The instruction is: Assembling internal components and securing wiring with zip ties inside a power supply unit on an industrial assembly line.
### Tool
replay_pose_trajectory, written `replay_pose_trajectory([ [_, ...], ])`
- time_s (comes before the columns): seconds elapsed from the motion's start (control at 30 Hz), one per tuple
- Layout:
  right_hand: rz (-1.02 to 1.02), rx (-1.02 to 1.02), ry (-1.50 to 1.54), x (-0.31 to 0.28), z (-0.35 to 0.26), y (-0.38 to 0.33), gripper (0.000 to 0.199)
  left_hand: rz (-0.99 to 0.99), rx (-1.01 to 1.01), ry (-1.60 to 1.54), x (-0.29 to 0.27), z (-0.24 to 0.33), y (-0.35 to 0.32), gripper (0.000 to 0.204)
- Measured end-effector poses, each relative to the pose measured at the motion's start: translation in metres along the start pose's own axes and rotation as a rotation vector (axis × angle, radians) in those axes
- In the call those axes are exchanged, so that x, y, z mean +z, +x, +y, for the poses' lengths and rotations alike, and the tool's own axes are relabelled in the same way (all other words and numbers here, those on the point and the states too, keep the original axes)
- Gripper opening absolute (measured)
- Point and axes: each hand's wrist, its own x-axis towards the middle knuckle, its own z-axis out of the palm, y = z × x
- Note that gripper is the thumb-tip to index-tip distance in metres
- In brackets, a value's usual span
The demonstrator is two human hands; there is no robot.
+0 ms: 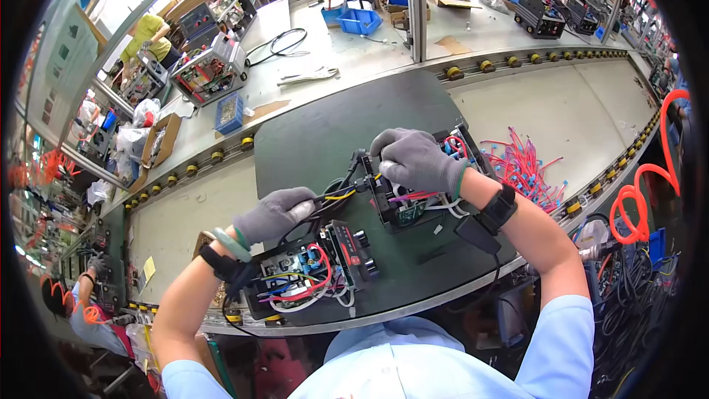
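While my left hand (277,214)'s got hold of the black cable (338,195), my right hand (419,161) is curled over the right open unit (406,214), can't tell if it's pinching anything. Another open unit (295,270) sits near left, same dark mat (303,144). Loose pink wires (523,166) far right.

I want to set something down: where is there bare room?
The black mat is bare beyond the black cables; so is the pale surface right of the red wires. Crowded: between left hand and right hand, and around the opened units.
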Motion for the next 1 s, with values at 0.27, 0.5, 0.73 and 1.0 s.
replay_pose_trajectory([
  [0.27,0.361,0.039,-0.62,-0.048,0.011,-0.036,0.03,0.161,0.237,0.476,0.014,0.057,0.049,0.021],
  [0.5,0.296,0.414,0.569,-0.053,0.036,-0.047,0.031,-0.067,0.183,0.059,0.006,0.019,0.055,0.031],
  [0.73,0.314,0.35,0.467,-0.038,0.037,-0.044,0.03,-0.105,0.166,0.002,0.004,0.036,0.053,0.034],
  [1.0,0.318,0.293,0.461,-0.028,0.02,-0.036,0.031,-0.171,0.041,0.011,-0.008,0.031,0.051,0.044],
])
